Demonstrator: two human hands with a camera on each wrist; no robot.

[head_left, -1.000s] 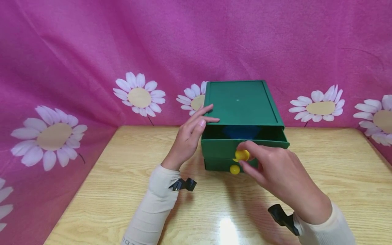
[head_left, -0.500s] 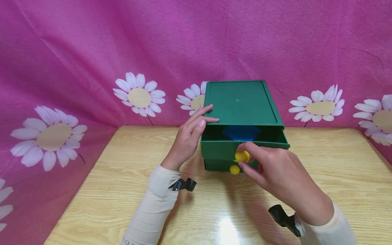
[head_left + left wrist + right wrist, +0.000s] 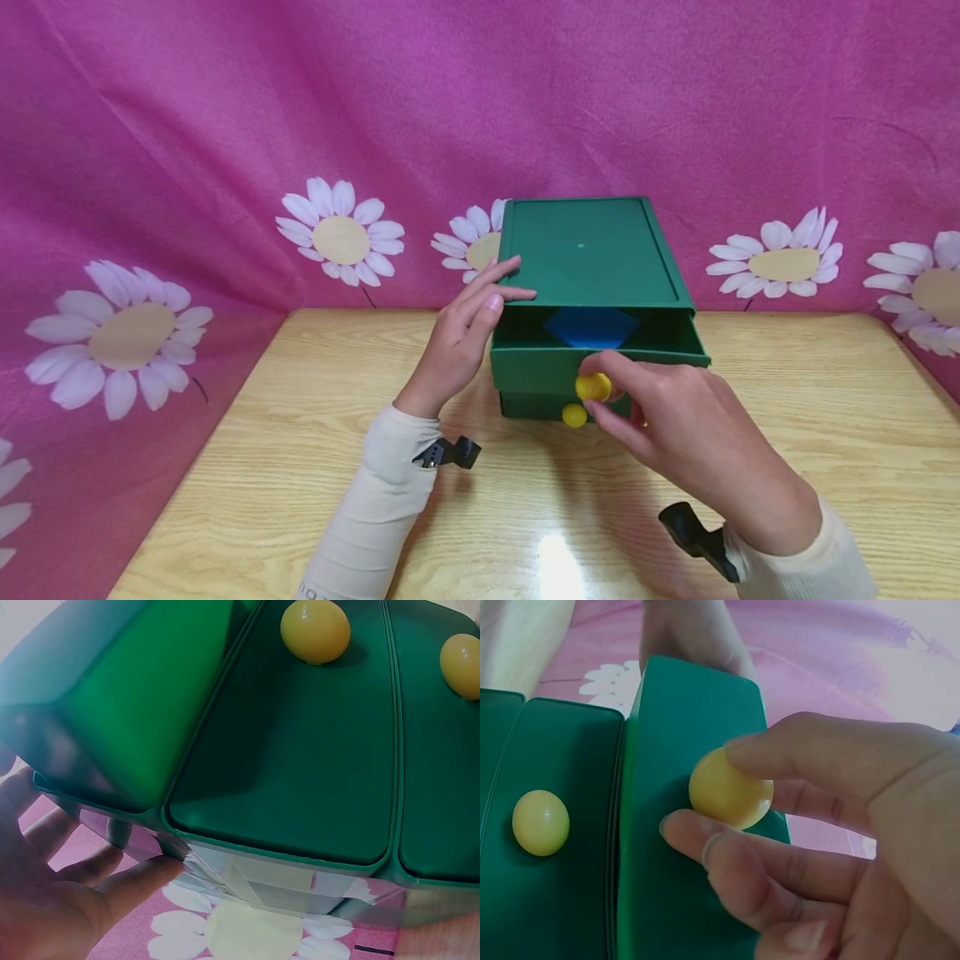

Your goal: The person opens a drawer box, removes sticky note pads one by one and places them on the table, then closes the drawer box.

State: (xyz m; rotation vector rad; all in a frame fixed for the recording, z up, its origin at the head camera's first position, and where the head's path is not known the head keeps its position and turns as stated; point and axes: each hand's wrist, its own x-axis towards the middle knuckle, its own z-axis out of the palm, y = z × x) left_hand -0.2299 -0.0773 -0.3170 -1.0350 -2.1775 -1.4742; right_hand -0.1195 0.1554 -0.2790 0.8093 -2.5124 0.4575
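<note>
A green drawer cabinet (image 3: 588,254) stands on the table, and its top drawer (image 3: 532,368) is pulled partway out. My right hand (image 3: 693,429) pinches that drawer's round yellow knob (image 3: 731,787) between thumb and fingers. Inside the open drawer lies a flat blue thing (image 3: 590,326), whose kind I cannot tell. My left hand (image 3: 456,342) rests against the cabinet's upper left side and front edge, its fingers straight. In the left wrist view the drawers below look closed, with yellow knobs (image 3: 315,631) on their fronts.
The cabinet stands near the back of the wood-grain table (image 3: 322,417). Behind it and to the left hangs a pink cloth (image 3: 465,108) printed with white daisies. A small black device (image 3: 697,542) is strapped at each wrist.
The top drawer has slid a little further out toward me, with my right hand still pinching its knob. More of the blue thing shows inside. My left hand stays in place.
</note>
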